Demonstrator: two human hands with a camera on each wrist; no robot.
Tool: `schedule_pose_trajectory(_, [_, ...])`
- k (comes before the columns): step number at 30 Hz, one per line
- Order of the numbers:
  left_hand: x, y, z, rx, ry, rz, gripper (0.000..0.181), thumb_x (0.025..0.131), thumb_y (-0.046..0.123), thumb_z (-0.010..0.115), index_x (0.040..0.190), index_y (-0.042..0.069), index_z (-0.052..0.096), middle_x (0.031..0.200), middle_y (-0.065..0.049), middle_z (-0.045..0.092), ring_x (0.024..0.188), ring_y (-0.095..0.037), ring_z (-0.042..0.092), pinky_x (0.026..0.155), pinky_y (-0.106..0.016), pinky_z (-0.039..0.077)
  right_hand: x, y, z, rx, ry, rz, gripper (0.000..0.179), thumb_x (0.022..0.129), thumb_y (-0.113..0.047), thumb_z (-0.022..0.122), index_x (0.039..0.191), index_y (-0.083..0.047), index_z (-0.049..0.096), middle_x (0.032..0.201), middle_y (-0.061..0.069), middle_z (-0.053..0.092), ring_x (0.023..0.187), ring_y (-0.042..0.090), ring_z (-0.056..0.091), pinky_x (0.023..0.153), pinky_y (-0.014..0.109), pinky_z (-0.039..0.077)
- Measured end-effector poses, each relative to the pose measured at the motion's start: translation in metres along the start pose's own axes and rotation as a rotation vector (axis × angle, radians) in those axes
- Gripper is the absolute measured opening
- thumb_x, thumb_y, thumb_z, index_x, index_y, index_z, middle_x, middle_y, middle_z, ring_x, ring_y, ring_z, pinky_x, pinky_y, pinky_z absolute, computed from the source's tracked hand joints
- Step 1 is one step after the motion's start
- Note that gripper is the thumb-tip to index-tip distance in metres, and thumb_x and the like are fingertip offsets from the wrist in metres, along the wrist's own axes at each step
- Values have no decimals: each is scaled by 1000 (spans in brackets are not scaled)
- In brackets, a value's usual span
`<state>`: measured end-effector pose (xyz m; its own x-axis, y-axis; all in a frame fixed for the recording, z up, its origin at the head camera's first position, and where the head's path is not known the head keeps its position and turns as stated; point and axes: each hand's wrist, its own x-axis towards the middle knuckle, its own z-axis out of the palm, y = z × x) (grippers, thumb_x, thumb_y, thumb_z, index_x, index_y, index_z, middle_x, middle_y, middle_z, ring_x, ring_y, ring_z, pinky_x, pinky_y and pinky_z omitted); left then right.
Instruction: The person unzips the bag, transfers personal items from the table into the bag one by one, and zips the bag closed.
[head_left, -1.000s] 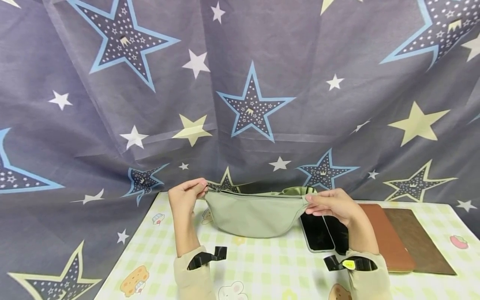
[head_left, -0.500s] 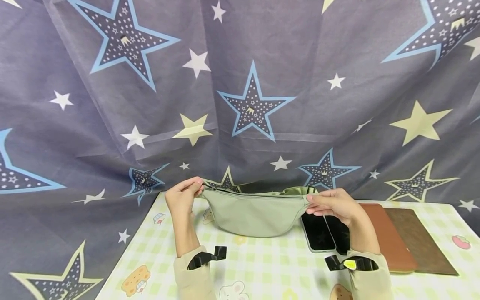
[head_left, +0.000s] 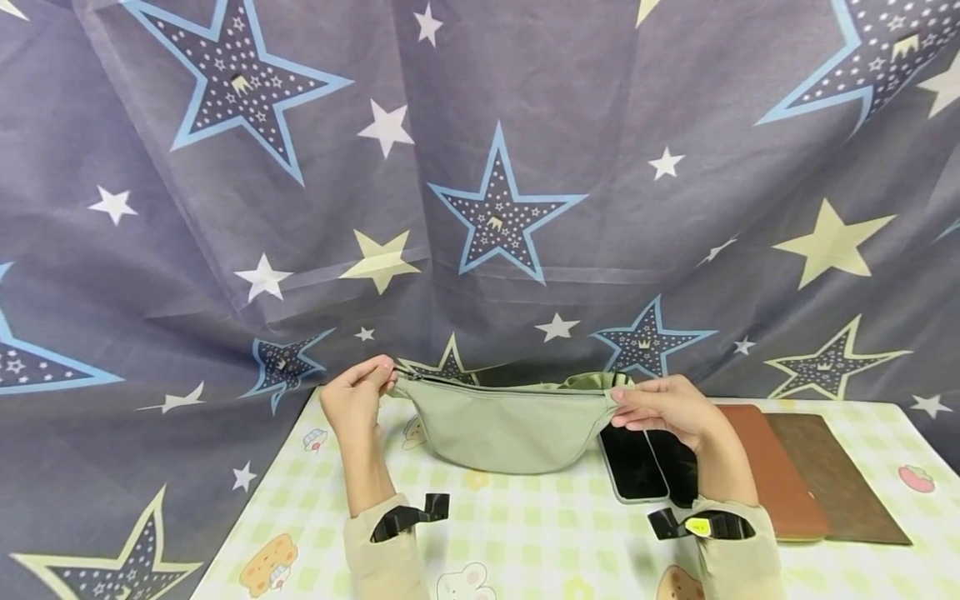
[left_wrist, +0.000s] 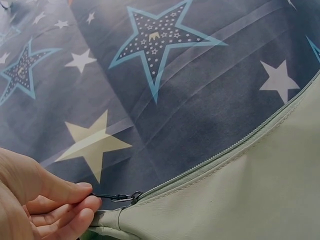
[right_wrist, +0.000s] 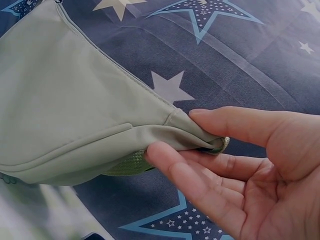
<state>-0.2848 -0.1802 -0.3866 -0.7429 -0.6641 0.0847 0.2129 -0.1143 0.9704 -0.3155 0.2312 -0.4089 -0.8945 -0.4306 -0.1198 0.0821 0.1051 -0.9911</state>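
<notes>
Pinches the pull (left_wrist: pixel 107 196) between thumb and fingers of the left hand (head_left: pixel 354 396), just beside the slider (left_wrist: pixel 136 197) at the left end of the bag (head_left: pixel 510 433). Grips the bag's right corner with the right hand (head_left: pixel 667 408), again thumb against fingers. Holds it stretched between both, over the table (head_left: pixel 525 542). Could lose the pull from so slight a fingertip hold, or strain the slider by tugging hard against the end of the zip (left_wrist: pixel 212 165). Cannot tell the zip open from closed at this angle. Might drop the right corner onto the phone (head_left: pixel 636 468) by pinching too loosely, or nudge the notebook (head_left: pixel 783 479) by swinging the right hand outward.
</notes>
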Motion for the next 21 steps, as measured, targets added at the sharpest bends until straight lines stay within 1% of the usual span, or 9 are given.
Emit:
schedule_pose_trajectory(7, [1, -2, -5, -52, 24, 0, 23, 85, -5, 78, 107, -13, 74, 65, 8, 74, 59, -5, 71, 62, -17, 62, -3, -1, 0, 14, 2, 3, 25, 100, -15, 65, 114, 6, 72, 92, 4, 80, 86, 16, 78, 80, 26, 64])
schedule_pose_trajectory(13, [2, -3, -5, -69, 37, 5, 19, 85, -6, 78, 103, -11, 76, 66, 6, 74, 59, -7, 72, 63, -18, 63, -4, -2, 3, 6, -5, -1, 33, 101, -14, 65, 120, 12, 67, 93, 3, 79, 87, 16, 78, 81, 27, 64])
schedule_pose_trajectory(15, [2, -2, -5, -57, 41, 9, 19, 84, -5, 79, 102, -10, 76, 66, 7, 74, 59, -7, 71, 63, -19, 63, -4, -3, 5, -2, 0, 4, 36, 100, -15, 65, 121, 15, 65, 93, 3, 79, 87, 16, 78, 82, 27, 64])
schedule_pose_trajectory(18, [3, -2, -6, -25, 32, 13, 22, 84, -4, 79, 104, -12, 75, 64, 9, 73, 59, -6, 71, 62, -18, 62, -2, -3, 7, -14, 1, 12, 38, 100, -17, 65, 120, 16, 64, 93, 4, 79, 87, 16, 78, 83, 29, 64])
schedule_pose_trajectory(21, [4, -1, -9, 14, 23, 19, 22, 85, -3, 78, 104, -13, 74, 63, 10, 72, 58, -5, 70, 62, -18, 62, 1, -4, 8, -20, 4, 25, 35, 101, -19, 66, 117, 13, 67, 92, 4, 79, 87, 16, 78, 84, 31, 64])
